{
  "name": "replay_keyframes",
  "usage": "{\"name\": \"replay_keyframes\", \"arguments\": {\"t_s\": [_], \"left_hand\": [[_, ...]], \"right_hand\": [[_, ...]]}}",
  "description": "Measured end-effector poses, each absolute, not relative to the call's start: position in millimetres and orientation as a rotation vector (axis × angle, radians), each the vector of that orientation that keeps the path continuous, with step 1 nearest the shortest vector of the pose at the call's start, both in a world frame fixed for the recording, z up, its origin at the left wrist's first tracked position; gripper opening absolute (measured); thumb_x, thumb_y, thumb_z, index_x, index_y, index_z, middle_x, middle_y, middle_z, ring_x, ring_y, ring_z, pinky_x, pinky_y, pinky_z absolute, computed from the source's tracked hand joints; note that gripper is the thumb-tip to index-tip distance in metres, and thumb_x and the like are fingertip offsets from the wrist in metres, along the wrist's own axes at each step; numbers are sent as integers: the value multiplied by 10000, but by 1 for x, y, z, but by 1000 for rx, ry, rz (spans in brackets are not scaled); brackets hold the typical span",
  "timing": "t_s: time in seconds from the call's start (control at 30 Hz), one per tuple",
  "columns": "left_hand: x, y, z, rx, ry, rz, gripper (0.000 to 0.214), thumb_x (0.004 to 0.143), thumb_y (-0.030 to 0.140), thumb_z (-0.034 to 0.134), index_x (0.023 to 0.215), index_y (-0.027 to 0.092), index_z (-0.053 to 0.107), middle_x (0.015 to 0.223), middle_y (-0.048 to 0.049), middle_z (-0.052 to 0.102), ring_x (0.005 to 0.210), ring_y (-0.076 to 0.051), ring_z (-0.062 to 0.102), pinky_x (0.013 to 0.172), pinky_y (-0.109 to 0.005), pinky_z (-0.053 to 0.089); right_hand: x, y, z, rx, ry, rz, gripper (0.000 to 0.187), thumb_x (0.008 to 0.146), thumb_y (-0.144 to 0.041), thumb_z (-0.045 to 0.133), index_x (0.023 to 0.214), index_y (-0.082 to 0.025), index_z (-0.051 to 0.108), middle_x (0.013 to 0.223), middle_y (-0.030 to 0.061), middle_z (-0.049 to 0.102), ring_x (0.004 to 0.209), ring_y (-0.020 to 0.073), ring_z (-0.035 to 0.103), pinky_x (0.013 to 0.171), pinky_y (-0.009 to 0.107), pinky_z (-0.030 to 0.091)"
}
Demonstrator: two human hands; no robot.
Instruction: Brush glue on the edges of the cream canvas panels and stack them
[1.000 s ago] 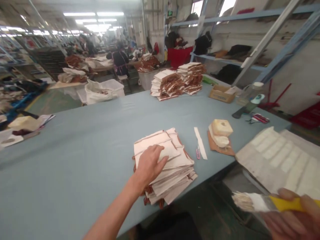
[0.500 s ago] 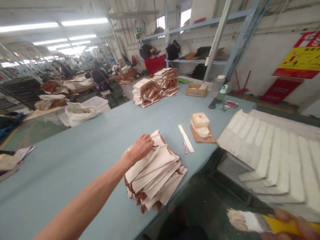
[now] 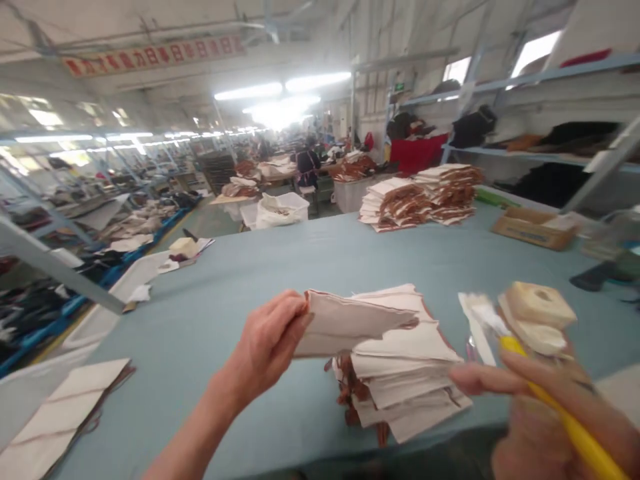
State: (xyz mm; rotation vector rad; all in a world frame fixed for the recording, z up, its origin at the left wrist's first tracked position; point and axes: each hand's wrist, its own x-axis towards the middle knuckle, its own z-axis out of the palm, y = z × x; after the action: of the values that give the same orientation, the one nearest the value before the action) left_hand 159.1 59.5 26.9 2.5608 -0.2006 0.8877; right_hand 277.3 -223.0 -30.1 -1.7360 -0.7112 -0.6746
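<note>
Pinched in my left hand (image 3: 270, 340) is the left end of a cream fabric piece (image 3: 350, 327) with a brown underside, raised off the left side of a stack of similar pieces (image 3: 405, 380). The far end of this piece still lies over the stack. My right hand (image 3: 545, 413) grips a brush (image 3: 515, 343) with a yellow handle and pale bristles, its index finger stretched toward the stack's right edge. Behind the bristles lie a white strip (image 3: 477, 327) and a yellowish block (image 3: 543, 307) on a white wad.
Tall piles of cream and brown pieces (image 3: 420, 197) stand at the table's back, beside a cardboard box (image 3: 533, 228). More flat pieces (image 3: 65, 420) lie at the left front. Across the aisle a person (image 3: 306, 163) is among worktables and bins.
My left hand has lifted one fabric piece's end off the stack. The right hand with the brush has come up beside the stack from the lower right. The view has swung left.
</note>
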Motion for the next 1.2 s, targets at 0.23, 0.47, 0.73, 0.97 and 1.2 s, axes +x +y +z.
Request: {"name": "replay_keyframes", "arguments": {"t_s": [0.23, 0.47, 0.73, 0.97, 1.2], "left_hand": [[87, 33, -2, 2396, 74, 922, 168, 1075, 153, 501, 932, 211, 571, 784, 3, 605, 693, -132, 564, 654, -226, 446], [73, 29, -59, 2376, 415, 1291, 310, 1034, 87, 575, 1315, 183, 663, 1232, -118, 770, 1118, -188, 743, 993, -262, 575], [99, 21, -73, 2173, 289, 1408, 305, 976, 81, 632, 1259, 179, 686, 1182, -101, 764, 1100, -175, 728, 994, -260, 570], [100, 7, -38, 1838, 408, 568, 118, 944, 222, 609, 836, 178, 625, 755, 28, 584, 689, -119, 518, 642, -225, 432], [107, 18, -16, 1609, 385, 178, 369, 998, 475, 528, 814, 161, 593, 766, -1, 526, 717, -141, 449, 637, -251, 364]], "right_hand": [[240, -94, -3, -1617, -1296, -529, 194, 1106, -257, 485, 1202, -211, 648, 887, 30, 803, 702, 179, 778, 615, 246, 583], [204, -73, -47, -1696, -1125, -617, 215, 1111, -303, 478, 1183, -206, 656, 971, 66, 808, 721, 197, 787, 616, 249, 587], [214, -89, -33, -1732, -1029, -724, 248, 1136, -320, 430, 1154, -207, 649, 914, 41, 791, 715, 173, 777, 632, 232, 594], [234, -113, -44, -1805, -1081, -814, 233, 1126, -317, 448, 1157, -214, 654, 813, 17, 754, 639, 164, 735, 607, 242, 580], [258, -112, -44, -1571, -1043, -435, 312, 1108, -371, 456, 1237, -204, 686, 724, -2, 664, 568, 156, 635, 549, 268, 534]]}}
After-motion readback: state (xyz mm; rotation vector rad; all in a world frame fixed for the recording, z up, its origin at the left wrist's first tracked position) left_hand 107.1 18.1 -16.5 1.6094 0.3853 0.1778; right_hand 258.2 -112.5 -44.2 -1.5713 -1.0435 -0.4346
